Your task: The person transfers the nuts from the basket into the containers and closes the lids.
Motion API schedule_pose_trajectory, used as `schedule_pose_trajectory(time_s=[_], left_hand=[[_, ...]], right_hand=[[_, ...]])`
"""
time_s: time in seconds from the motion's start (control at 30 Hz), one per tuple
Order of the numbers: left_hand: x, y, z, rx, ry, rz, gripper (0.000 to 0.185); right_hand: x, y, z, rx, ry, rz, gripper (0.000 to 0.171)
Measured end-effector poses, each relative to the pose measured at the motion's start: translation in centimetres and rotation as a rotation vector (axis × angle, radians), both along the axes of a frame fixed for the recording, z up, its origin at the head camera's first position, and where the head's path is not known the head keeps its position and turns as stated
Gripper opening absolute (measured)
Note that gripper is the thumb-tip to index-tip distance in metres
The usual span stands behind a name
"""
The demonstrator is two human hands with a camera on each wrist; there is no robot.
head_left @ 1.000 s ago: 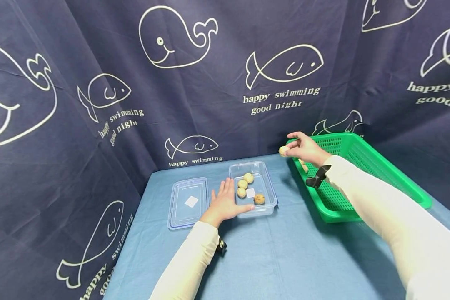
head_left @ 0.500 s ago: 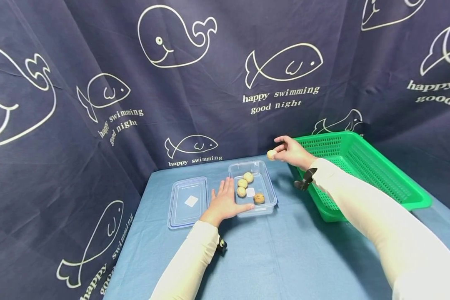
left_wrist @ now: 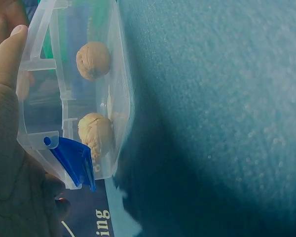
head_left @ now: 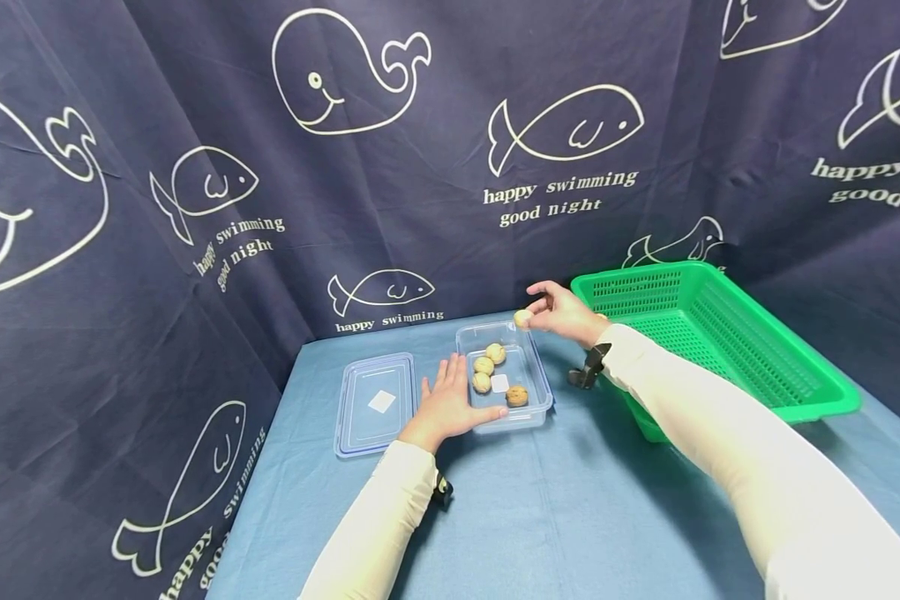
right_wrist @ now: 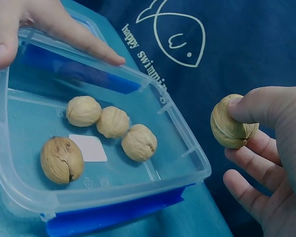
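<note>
Head view: the right hand [head_left: 566, 312] sits just right of centre, pinching a walnut [head_left: 522, 317] between thumb and fingertips above the far edge of the clear plastic container [head_left: 534, 379]. The left hand [head_left: 450, 404] lies flat with fingers spread against the container's left wall and near corner. Four walnuts rest inside. The lid [head_left: 376, 404] lies to the left of the container, the green basket [head_left: 795, 408] at the right.

Left wrist view: at the left edge, the thumb [left_wrist: 7, 54] presses the container's wall [left_wrist: 119, 89], beside a blue latch [left_wrist: 74, 160]; two nuts show through the plastic.

Right wrist view: at the right of the frame, the walnut [right_wrist: 232, 124] is held between the thumb [right_wrist: 266, 106] on top and curled fingers [right_wrist: 254, 165] beneath, beyond the container's rim [right_wrist: 182, 143].

The nut looks light, hard and rigid, with a ridged shell that should give fair friction; being round, it could roll out of a loose pinch, so holding it across its widest part seems soundest.
</note>
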State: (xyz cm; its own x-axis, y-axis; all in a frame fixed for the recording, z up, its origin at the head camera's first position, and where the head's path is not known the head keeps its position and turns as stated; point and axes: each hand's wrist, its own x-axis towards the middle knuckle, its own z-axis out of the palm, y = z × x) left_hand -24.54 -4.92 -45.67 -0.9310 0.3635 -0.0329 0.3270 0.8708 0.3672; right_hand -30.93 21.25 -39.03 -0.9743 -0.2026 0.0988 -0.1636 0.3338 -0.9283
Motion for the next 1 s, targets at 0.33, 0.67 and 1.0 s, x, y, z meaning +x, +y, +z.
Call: schedule_pose_trajectory(time_s=[0.33, 0.67, 1.0], left_hand=[[-0.2, -0.1, -0.2, 0.011, -0.006, -0.003, 0.127], [0.0, -0.1, 0.0, 0.015, -0.008, -0.005, 0.126], [-0.2, -0.1, -0.1, 0.001, -0.003, -0.003, 0.127]], right_hand=[[0.2, -1.6, -0.9, 0.012, -0.003, 0.004, 0.066], [0.2, -2.6, -1.6, 0.03, 0.0, 0.038, 0.064], [0.6, -3.7, -1.8, 0.052, -0.039, 0.051, 0.062]])
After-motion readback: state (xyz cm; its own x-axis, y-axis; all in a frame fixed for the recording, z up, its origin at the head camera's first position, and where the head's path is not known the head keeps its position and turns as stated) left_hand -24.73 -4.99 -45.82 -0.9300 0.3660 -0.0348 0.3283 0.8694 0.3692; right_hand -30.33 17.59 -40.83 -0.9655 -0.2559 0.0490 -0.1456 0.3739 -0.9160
